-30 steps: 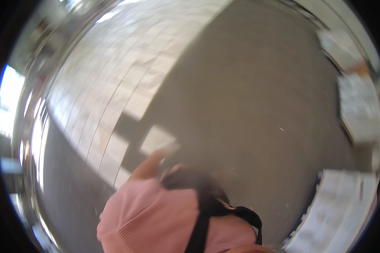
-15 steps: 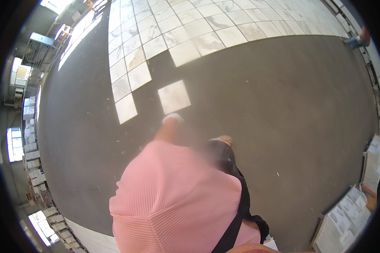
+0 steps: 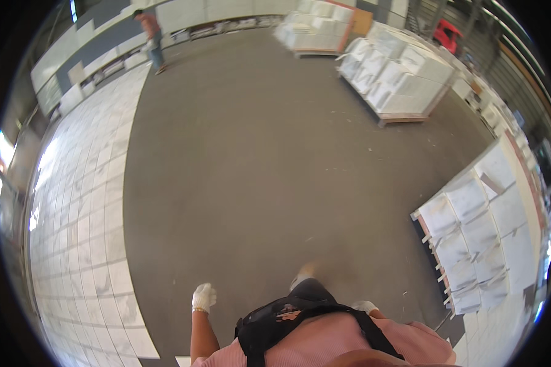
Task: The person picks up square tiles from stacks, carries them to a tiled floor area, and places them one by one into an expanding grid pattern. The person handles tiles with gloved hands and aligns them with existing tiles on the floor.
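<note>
My left hand (image 3: 204, 298), in a white knit glove, hangs in front of my body at the lower left. Its fingers are curled in, and nothing shows in them. My right hand (image 3: 365, 306), gloved in white too, is at the lower right beside the black strap (image 3: 364, 324) across my pink top; its fingers are mostly hidden. Neither hand touches a tile. Left of my left hand, rows of white marble-like tiles (image 3: 95, 244) lie on the grey floor (image 3: 263, 165). One of my feet (image 3: 302, 275) is blurred in front of me.
At the right stands a pallet stacked with white tiles (image 3: 477, 238). Two more loaded pallets, one nearer (image 3: 398, 73) and one farther (image 3: 318, 27), are at the far right. Another person (image 3: 153, 40) stands at the far left by slabs along the wall (image 3: 190, 12).
My view has swung right, from the tile layout and a separate tile to the pallets. I was bent over with one hand near that tile; now I am more upright and both gloved hands show.
</note>
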Demonstrator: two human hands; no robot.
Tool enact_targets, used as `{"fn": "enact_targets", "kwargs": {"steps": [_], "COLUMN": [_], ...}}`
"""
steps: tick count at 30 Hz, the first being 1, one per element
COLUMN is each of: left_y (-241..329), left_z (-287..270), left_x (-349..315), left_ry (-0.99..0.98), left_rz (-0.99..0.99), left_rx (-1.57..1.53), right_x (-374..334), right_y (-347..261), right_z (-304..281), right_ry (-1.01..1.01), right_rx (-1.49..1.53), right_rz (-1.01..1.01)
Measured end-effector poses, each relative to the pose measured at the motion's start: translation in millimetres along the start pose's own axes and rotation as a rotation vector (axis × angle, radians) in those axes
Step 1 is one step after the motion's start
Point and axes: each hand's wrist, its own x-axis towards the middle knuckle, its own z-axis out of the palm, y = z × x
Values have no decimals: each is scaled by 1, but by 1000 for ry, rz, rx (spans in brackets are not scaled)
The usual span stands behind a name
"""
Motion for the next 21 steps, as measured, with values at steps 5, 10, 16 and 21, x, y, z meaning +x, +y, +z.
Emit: {"fn": "enact_targets", "kwargs": {"steps": [5, 10, 16, 21], "left_y": [105, 157, 122, 111], "left_z": [-77, -147, -202, -264], "left_x": [96, 172, 299, 447], "left_ry": [-327, -231, -697, -749], "left_rz": [336, 50, 411, 611], "left_rx": [627, 197, 861, 968], "right_x": [115, 169, 242, 293], "right_y": [-13, -50, -60, -19], "right_z": [-173, -296, -392, -400], "right_ry": [43, 337, 83, -38], "right_rx": [11, -216, -743, -549], "right_rz": [-31, -55, -253, -111]}}
